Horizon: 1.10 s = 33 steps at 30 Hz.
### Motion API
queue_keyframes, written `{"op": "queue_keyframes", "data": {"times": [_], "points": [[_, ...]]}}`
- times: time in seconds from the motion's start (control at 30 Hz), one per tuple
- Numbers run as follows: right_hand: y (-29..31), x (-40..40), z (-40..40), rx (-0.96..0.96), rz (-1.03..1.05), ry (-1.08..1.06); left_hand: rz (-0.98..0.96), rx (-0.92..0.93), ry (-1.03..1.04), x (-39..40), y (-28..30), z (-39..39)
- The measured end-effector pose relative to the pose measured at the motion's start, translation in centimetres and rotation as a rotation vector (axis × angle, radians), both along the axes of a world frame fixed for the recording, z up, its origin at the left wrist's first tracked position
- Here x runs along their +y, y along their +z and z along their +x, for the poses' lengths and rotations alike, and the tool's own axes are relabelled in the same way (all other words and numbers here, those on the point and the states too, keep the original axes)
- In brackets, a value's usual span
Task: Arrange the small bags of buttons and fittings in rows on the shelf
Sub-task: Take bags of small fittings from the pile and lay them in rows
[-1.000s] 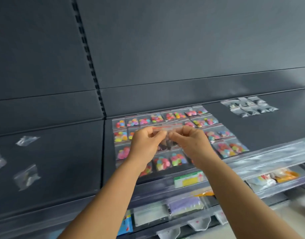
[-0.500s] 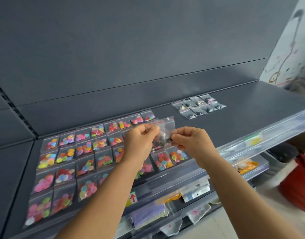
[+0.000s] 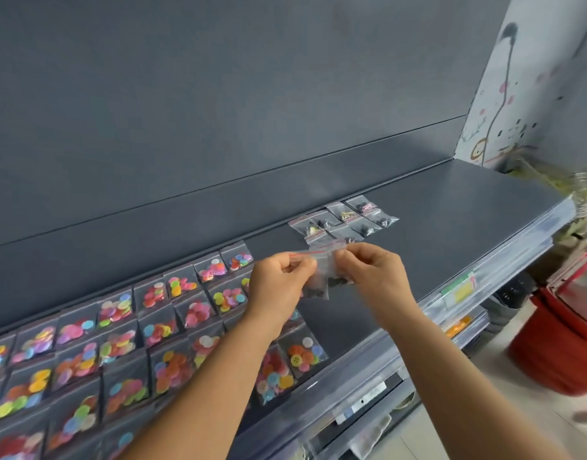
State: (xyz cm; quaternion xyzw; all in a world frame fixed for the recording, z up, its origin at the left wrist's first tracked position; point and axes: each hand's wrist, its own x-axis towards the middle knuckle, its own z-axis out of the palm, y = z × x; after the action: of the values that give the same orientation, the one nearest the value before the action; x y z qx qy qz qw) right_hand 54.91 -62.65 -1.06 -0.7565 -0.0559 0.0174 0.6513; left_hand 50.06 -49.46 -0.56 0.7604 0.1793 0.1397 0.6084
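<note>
Above the shelf [image 3: 451, 207], both hands' fingers [image 3: 305, 264] pinch a clear bag [image 3: 322, 260]; no legible writing.

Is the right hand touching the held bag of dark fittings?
Touching: the head view shows the right hand pinching the held bag near its red-striped top.

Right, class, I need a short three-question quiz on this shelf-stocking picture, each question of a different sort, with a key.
1. True or false: both the left hand and the right hand pinch the clear bag of dark fittings.
2. Which bags lie nearest the held bag's far side? A. colourful button bags B. the small group of dark fittings bags C. the red basket
3. Fill in: the held bag's top edge has a ___ seal strip.

Key: 1 true; 2 B; 3 red.
</note>
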Motion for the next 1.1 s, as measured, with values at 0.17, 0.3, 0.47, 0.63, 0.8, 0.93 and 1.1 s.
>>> {"op": "queue_keyframes", "data": {"times": [0.17,0.3,0.47,0.63,0.8,0.93,1.1], "points": [[-1.0,-3.0,4.6,0.009,-0.112,-0.017,0.038,0.060,0.041,-1.8,-1.4,2.9],[-1.8,-5.3,8.1,0.014,-0.253,0.053,0.064,0.122,0.099,-3.9,-1.9,5.2],[-2.2,-6.7,11.2,-0.001,-0.376,0.162,0.199,0.192,0.173,-5.9,-3.0,7.8],[-2.7,-7.4,12.6,-0.170,-0.673,0.290,0.580,0.296,0.213,-7.6,-3.0,8.4],[-2.7,-8.5,12.7,-0.437,-0.727,0.435,0.850,0.276,0.138,-8.9,-2.8,7.1],[-3.2,-8.7,12.8,-0.527,-0.817,0.619,0.880,0.326,-0.013,-9.5,-3.6,6.8],[-3.5,-8.7,13.1,-0.519,-0.840,0.612,0.897,0.355,0.004,-9.8,-4.0,7.3]]}}
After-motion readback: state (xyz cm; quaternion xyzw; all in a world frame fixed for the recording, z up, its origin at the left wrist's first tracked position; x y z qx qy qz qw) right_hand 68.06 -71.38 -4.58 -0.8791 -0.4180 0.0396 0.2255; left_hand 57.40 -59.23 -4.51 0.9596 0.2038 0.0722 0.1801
